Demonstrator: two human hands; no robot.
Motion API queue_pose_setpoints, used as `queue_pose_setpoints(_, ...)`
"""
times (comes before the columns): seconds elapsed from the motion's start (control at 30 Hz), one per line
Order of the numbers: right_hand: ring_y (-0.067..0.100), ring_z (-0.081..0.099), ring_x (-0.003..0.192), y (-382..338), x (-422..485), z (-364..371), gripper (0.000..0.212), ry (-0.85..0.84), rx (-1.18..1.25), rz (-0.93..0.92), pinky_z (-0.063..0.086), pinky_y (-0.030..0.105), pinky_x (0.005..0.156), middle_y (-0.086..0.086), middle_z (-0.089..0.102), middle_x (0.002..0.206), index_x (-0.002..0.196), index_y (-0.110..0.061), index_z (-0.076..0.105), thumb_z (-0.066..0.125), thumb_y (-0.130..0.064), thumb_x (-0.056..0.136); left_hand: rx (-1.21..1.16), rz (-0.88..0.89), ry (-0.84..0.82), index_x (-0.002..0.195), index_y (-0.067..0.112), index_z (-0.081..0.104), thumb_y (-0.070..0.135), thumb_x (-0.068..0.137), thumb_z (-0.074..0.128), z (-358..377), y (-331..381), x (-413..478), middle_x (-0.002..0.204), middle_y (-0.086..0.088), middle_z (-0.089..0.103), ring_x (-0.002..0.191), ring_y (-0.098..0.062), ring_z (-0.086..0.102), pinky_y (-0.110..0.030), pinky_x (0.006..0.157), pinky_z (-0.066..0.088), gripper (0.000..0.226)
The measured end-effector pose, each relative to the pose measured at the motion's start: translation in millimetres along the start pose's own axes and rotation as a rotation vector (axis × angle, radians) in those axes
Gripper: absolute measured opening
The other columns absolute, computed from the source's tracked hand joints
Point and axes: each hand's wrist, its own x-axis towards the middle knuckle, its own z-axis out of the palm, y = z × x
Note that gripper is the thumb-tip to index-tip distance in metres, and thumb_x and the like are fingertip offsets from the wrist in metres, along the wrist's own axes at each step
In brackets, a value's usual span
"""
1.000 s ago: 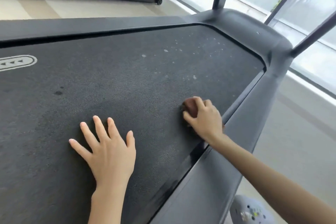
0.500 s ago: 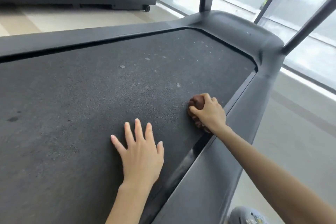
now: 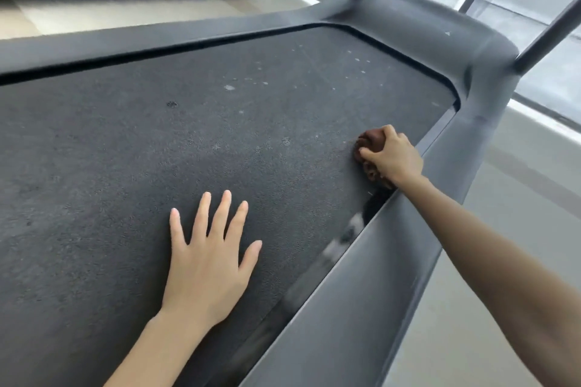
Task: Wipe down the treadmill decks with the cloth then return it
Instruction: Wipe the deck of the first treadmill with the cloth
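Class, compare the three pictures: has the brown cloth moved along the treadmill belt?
Yes. The cloth, held by the right hand, has slid along the right side rail, closer to the belt's front corner.

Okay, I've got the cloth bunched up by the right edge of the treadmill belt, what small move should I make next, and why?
Probably sweep the cloth with your right hand away from the side rail, toward the pale specks on the belt. They look unwiped, and your left hand lies flat on the belt, so it can brace you.
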Motion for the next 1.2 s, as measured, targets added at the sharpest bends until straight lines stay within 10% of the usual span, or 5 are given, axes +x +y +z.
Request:
queue_pose_setpoints(0.17, 0.038, 0.059, 0.09, -13, -32, 18, 0.052, 0.132, -0.01, -0.207, 0.041, 0.036, 0.069, 0.014, 0.057, 0.103, 0.119, -0.022, 0.05, 0.062, -0.051, 0.077, 0.01, -0.075, -0.034, 0.138, 0.016, 0.047, 0.059, 0.091, 0.011, 2, 5, 7, 0.146, -0.009, 0.04, 0.138, -0.033, 0.03, -0.069, 0.103, 0.022, 0.073)
queue_pose_setpoints(0.33, 0.029, 0.061, 0.081, -20, -82, 10, 0.052, 0.015, 0.116, -0.656, 0.05, 0.035, 0.064, 0.002, 0.058, 0.093, 0.117, -0.032, 0.054, 0.056, -0.056, 0.071, 0.054, -0.193, -0.054, 0.149, 0.029, 0.007, 0.066, 0.084, -0.001, 5, 41, 59, 0.159, -0.001, -0.001, 0.145, -0.024, -0.008, -0.06, 0.112, 0.003, 0.076)
queue_pose_setpoints(0.67, 0.041, 0.057, 0.095, 8, 78, 13, 0.054, -0.01, 0.022, -0.3, 0.04, 0.038, 0.071, 0.017, 0.055, 0.109, 0.118, -0.018, 0.049, 0.062, -0.051, 0.077, -0.009, -0.194, -0.009, 0.145, 0.028, 0.032, 0.057, 0.088, 0.016, 8, 43, 60, 0.154, 0.003, 0.024, 0.144, -0.017, 0.012, -0.049, 0.117, 0.01, 0.066)
queue_pose_setpoints(0.93, 0.029, 0.056, 0.085, -50, -40, 24, 0.051, -0.089, 0.173, -0.909, 0.037, 0.033, 0.066, 0.006, 0.055, 0.099, 0.119, -0.026, 0.052, 0.06, -0.052, 0.075, 0.023, -0.221, -0.02, 0.147, 0.032, 0.024, 0.06, 0.084, 0.011, 0, 50, 60, 0.156, 0.009, 0.014, 0.145, -0.011, 0.001, -0.04, 0.118, 0.001, 0.07)
queue_pose_setpoints(1.2, 0.038, 0.057, 0.099, 26, 87, 10, 0.051, -0.056, 0.148, -0.433, 0.042, 0.039, 0.073, 0.012, 0.057, 0.108, 0.119, -0.031, 0.054, 0.063, -0.055, 0.076, 0.015, -0.25, -0.054, 0.147, 0.029, 0.025, 0.064, 0.083, 0.011, -25, -16, 45, 0.154, 0.013, 0.017, 0.143, -0.007, 0.008, -0.039, 0.118, 0.008, 0.074)
